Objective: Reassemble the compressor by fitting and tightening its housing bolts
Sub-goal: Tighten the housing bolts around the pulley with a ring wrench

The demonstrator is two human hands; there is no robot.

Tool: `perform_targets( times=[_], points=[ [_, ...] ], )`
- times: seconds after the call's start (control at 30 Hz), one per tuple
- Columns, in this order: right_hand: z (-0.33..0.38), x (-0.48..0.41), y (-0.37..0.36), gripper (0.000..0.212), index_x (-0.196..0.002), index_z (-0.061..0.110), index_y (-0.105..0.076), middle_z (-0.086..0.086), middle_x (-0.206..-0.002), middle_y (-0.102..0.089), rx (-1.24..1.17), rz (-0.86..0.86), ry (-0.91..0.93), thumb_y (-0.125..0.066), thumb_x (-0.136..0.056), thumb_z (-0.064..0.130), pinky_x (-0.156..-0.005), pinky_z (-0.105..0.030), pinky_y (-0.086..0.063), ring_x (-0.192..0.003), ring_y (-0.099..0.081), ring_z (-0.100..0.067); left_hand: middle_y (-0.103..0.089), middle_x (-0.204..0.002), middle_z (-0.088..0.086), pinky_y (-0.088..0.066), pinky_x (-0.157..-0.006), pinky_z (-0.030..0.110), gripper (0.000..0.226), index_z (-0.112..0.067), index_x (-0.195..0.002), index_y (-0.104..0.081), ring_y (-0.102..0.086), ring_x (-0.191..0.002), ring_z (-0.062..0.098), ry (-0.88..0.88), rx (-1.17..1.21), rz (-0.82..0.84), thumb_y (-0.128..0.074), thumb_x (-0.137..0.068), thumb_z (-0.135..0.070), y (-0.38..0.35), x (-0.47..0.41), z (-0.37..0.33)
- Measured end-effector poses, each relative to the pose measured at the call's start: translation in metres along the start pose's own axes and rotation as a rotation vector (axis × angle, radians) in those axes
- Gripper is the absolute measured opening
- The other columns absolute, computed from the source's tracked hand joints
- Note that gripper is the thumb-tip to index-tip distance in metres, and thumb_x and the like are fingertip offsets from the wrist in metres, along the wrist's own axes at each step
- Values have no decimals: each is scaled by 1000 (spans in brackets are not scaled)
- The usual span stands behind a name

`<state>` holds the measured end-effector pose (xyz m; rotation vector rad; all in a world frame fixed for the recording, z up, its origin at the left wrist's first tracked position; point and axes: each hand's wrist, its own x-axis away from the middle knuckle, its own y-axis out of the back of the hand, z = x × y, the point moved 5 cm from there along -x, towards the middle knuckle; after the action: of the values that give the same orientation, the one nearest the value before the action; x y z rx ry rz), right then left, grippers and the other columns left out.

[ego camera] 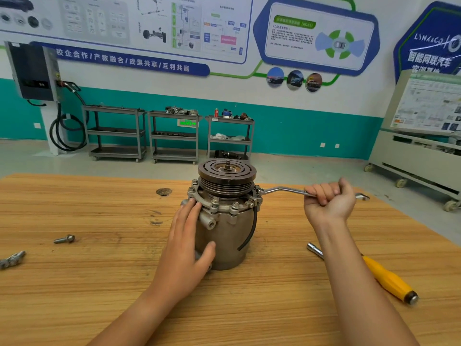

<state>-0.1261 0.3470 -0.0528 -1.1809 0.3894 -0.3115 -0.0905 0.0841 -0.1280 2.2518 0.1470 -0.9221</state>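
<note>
Compressor [224, 233] upright on wooden bench [99, 283], pulley end up. L hand [188, 242] flat against housing, fingertips [193, 204] touching the flange by a bolt [191, 190]. R hand [329, 199] fisted round wrench [282, 190], whose far end sits on a flange bolt. Loose bolt [65, 239] well left of L fingers; yellow-handled driver [381, 273] under R forearm.

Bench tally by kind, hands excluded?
Compressor: 1
Wrench: 1
Yellow-handled driver: 1
Loose bolts: at least 2; one lies alone, and the bunch at the left edge is too blurred to count
Total: at least 5
</note>
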Motion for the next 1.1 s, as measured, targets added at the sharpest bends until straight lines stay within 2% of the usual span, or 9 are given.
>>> perform_targets(
  times=[0.2, 0.33, 0.43, 0.5, 0.6, 0.7, 0.77, 0.93, 1.1],
  points=[
    [0, 67, -4, 56, -43, 25, -36, 7, -39, -25, 255, 89, 364, -31, -98, 23, -53, -21, -41, -39, -25, -11, 11, -141, -37, 8, -101, -1, 78, -42, -136, 1, 12, -137, -11, 0, 1, -2, -59, -89, -26, 1, 0, -1],
    [-38, 127, -24, 38, -49, 15, -48, 7, -49, -40, 739, 460, 781, -43, -86, 19, -56, -21, -38, -49, -35, -12, 9, -144, -35, 6, -103, 0, 78, -39, -139, -3, 8, -139, -7, -4, 3, -18, -61, -88, -25, 1, 0, 0],
    [-90, 151, -46, 40, -48, 4, -39, -5, -49, -36, 1138, 671, 1091, -51, -86, 9, -55, -30, -31, -52, -32, -16, -16, -154, -11, -8, -115, 16, 64, -24, -143, -24, -8, -144, 12, -21, 45, -22, -53, -88, -40, 0, -3, 1],
    [-116, 154, -61, 41, -47, 6, -39, -6, -48, -36, 1289, 661, 1194, -55, -85, 11, -59, -30, -29, -52, -33, -19, -47, -134, 12, -34, -106, 29, 56, -10, -128, -45, -38, -132, 22, 75, 180, -13, -49, -87, -48, -2, -4, 3],
    [-130, 152, -73, 42, -46, 8, -41, -4, -46, -39, 1382, 574, 1253, -56, -84, 18, -59, -32, -30, -48, -39, -22, -52, -93, -10, -38, -78, 12, 41, -21, -104, -49, -48, -93, -9, 115, 223, -126, -40, -80, -53, 4, -4, -3],
    [-105, 156, -82, 49, -45, 9, -43, -3, -43, -39, 1296, 549, 1293, -51, -91, 23, -52, -34, -36, -43, -37, -19, -48, -132, 0, -37, -105, 33, 63, -9, -136, -37, -40, -125, 5, 77, 166, -51, -60, -83, -33, 0, -4, -2],
    [-73, 163, -95, 49, -47, 19, -44, 9, -42, -38, 984, 575, 1172, -43, -96, 29, -43, -24, -35, -40, -33, -7, -9, -153, -17, -8, -115, 19, 80, -28, -146, -13, -2, -143, 1, -5, 37, -25, -64, -85, -23, 0, -1, -2],
    [11, 135, -97, 64, -51, 17, -42, 18, -37, -33, 75, 470, 793, -8, -102, -1, -41, -11, -31, -33, -31, 5, 14, -139, -40, 9, -100, -2, 77, -45, -133, 4, 17, -131, -18, 1, 1, -6, -58, -90, -27, 2, 0, -4],
    [45, 96, -86, 53, -48, 19, -32, 10, -35, -17, 96, 279, 586, -21, -99, 10, -42, -20, -19, -34, -9, -8, 16, -137, -42, 10, -99, -2, 77, -48, -132, 5, 17, -132, -18, 7, 2, 4, -56, -91, -29, 0, 0, -1]
  ],
)
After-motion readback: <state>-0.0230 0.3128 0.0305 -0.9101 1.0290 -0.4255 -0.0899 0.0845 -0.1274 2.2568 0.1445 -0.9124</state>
